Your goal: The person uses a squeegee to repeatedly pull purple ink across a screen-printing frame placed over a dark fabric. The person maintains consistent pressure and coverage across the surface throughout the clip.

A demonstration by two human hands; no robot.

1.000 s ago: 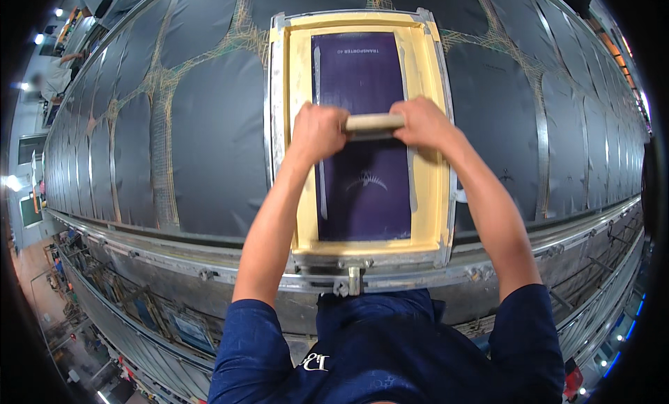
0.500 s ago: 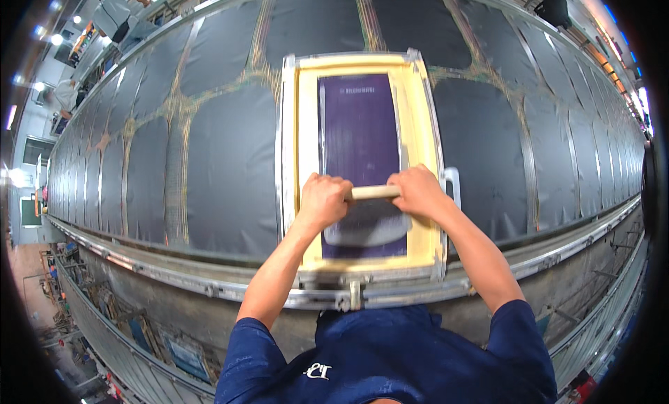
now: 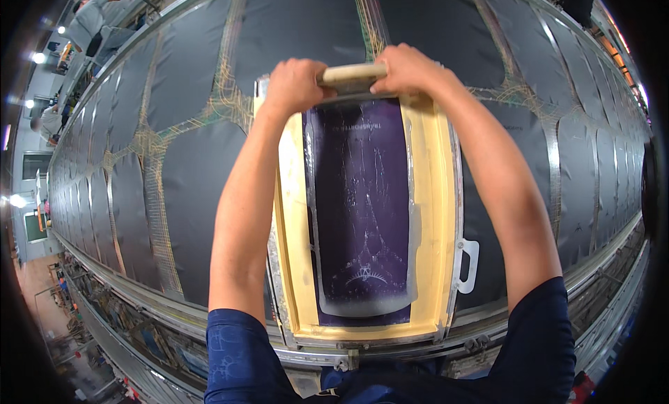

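Both of my hands are wrapped around the pale wooden handle of a squeegee [image 3: 353,73] at the far end of a screen printing frame [image 3: 294,216]. My left hand [image 3: 295,87] grips the handle's left part, and my right hand [image 3: 408,71] grips its right part. The squeegee's blade is mostly hidden under the handle and hands. Inside the frame's yellow border lies a purple mesh panel [image 3: 362,188] with wet streaks and a faint design. Greyish translucent ink [image 3: 366,306] forms a curved band around the panel's near end and sides.
Dark fabric panels [image 3: 191,76] cover the long table beneath the frame, with coloured threads between them. A white pull handle [image 3: 469,266] sticks out from the frame's right side. Along the near table edge runs a metal rail [image 3: 174,327]. One person [image 3: 90,20] stands at the far left.
Both hands have pushed the squeegee from the near half of the screen to its far end. My arms are stretched out, and the near part of the purple panel is uncovered.
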